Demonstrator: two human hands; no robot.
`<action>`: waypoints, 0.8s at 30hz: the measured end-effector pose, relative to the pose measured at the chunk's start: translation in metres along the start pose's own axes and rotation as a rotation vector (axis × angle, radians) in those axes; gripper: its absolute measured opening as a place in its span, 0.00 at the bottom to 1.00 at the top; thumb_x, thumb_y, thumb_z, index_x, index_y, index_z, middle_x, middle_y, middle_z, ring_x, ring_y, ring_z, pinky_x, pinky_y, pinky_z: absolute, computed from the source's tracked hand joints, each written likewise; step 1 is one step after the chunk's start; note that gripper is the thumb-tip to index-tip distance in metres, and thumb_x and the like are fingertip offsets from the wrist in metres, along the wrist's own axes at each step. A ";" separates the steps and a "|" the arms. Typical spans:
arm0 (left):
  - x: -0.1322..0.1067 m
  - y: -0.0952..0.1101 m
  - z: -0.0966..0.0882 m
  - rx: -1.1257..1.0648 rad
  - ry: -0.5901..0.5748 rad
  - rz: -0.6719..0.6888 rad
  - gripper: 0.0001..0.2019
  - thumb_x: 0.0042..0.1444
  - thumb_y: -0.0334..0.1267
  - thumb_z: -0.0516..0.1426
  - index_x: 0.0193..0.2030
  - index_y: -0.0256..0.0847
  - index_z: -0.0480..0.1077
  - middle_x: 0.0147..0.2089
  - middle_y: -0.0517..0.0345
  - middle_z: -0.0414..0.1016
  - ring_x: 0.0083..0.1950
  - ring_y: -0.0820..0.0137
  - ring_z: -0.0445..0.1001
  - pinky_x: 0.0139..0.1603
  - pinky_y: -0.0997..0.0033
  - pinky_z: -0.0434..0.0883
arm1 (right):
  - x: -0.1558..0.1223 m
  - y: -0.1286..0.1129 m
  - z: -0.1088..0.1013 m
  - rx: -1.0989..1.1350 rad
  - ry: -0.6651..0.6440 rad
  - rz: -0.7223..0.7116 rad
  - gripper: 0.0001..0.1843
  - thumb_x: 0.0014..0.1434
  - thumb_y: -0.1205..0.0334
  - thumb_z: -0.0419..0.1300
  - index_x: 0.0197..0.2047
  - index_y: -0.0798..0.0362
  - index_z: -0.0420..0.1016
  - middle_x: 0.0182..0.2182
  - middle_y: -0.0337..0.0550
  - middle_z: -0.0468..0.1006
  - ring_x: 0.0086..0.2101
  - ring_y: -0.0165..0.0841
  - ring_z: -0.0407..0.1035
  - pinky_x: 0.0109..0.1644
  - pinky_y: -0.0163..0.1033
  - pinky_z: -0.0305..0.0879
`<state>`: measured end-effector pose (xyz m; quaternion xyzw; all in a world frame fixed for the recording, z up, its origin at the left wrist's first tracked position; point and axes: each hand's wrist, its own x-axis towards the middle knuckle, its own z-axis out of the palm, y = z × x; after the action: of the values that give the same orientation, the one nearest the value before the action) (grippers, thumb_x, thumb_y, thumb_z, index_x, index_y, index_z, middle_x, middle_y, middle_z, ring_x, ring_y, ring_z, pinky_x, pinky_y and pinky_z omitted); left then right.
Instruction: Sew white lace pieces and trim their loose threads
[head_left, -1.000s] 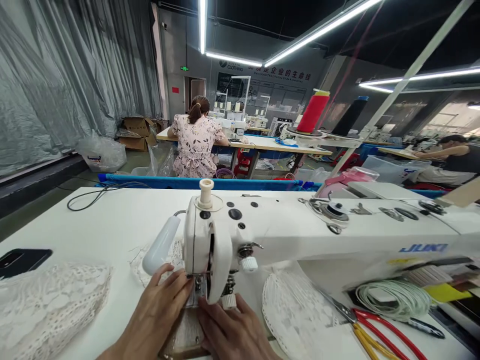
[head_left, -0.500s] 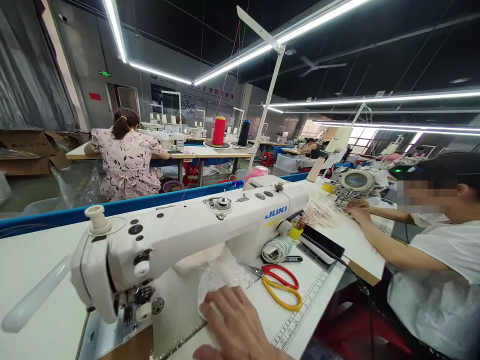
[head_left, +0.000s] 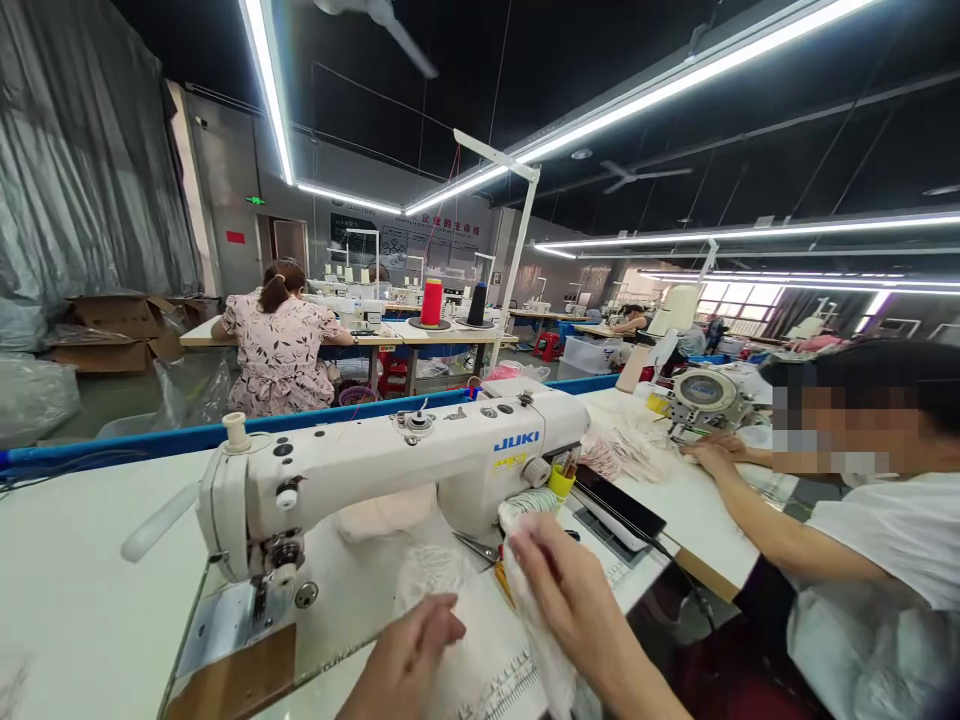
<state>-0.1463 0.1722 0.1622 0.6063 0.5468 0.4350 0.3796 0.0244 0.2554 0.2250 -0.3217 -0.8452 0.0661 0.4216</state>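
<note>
My right hand [head_left: 566,590] is closed on a strip of white lace fabric [head_left: 529,610], lifted a little above the table to the right of the white JUKI sewing machine [head_left: 390,470]. My left hand [head_left: 409,655] rests at the bottom centre with fingers curled on a flat white lace piece [head_left: 435,575] lying on the table. The machine's needle area [head_left: 270,585] is to the left of both hands. Scissors [head_left: 487,555] are partly hidden behind my right hand.
A person in a white shirt [head_left: 870,560] sits close at my right, hands at another machine [head_left: 705,395]. A person in a floral top [head_left: 277,345] sits ahead. Red [head_left: 431,302] and black [head_left: 478,303] thread cones stand behind. A dark tablet [head_left: 619,505] lies right of the machine.
The view swung right from the needle. Both hands left the presser foot; my right hand picked up a white lace strip and my left hand came to the lace pile.
</note>
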 end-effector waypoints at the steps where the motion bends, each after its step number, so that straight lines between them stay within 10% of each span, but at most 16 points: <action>1: 0.003 0.004 -0.001 -0.302 0.002 -0.158 0.25 0.63 0.54 0.40 0.51 0.37 0.65 0.45 0.42 0.76 0.46 0.59 0.76 0.45 0.56 0.72 | -0.005 -0.010 0.002 0.040 -0.043 -0.034 0.12 0.67 0.60 0.44 0.31 0.50 0.58 0.22 0.36 0.68 0.22 0.29 0.63 0.25 0.31 0.59; 4: -0.008 0.001 -0.017 -0.866 0.053 -0.438 0.30 0.50 0.66 0.51 0.43 0.38 0.67 0.39 0.48 0.76 0.41 0.58 0.76 0.37 0.63 0.72 | -0.023 -0.039 0.025 0.145 -0.291 -0.270 0.09 0.66 0.56 0.46 0.40 0.49 0.64 0.30 0.39 0.74 0.27 0.29 0.68 0.29 0.29 0.63; 7: -0.035 -0.016 -0.044 -0.715 0.149 -0.435 0.26 0.38 0.59 0.65 0.34 0.37 0.71 0.30 0.55 0.76 0.38 0.60 0.75 0.34 0.70 0.70 | -0.033 -0.051 0.050 0.273 -0.493 -0.393 0.13 0.65 0.52 0.49 0.46 0.49 0.66 0.38 0.42 0.75 0.36 0.30 0.71 0.38 0.29 0.66; 11: -0.066 -0.029 -0.080 -0.625 0.179 -0.463 0.28 0.37 0.54 0.67 0.40 0.36 0.72 0.33 0.53 0.78 0.39 0.59 0.75 0.42 0.67 0.70 | -0.027 -0.027 0.073 0.231 -0.377 -0.192 0.12 0.66 0.61 0.47 0.45 0.53 0.69 0.37 0.46 0.77 0.39 0.33 0.72 0.43 0.36 0.67; 17: -0.087 -0.016 -0.104 -0.610 0.218 -0.606 0.34 0.36 0.51 0.69 0.50 0.40 0.68 0.48 0.48 0.75 0.51 0.57 0.72 0.50 0.60 0.68 | -0.030 -0.002 0.085 -0.109 -0.367 -0.326 0.10 0.63 0.64 0.52 0.44 0.57 0.70 0.41 0.54 0.76 0.42 0.43 0.71 0.45 0.50 0.66; 24: -0.097 0.005 -0.113 -0.678 -0.122 -0.409 0.18 0.49 0.46 0.63 0.43 0.35 0.74 0.34 0.53 0.78 0.38 0.65 0.74 0.39 0.71 0.67 | -0.022 -0.078 0.097 0.585 -0.702 -0.039 0.28 0.49 0.44 0.63 0.47 0.54 0.68 0.40 0.46 0.74 0.43 0.37 0.68 0.46 0.39 0.65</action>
<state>-0.2536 0.0732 0.1932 0.3500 0.4583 0.4695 0.6686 -0.0776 0.1965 0.1782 -0.1312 -0.8887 0.3988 0.1840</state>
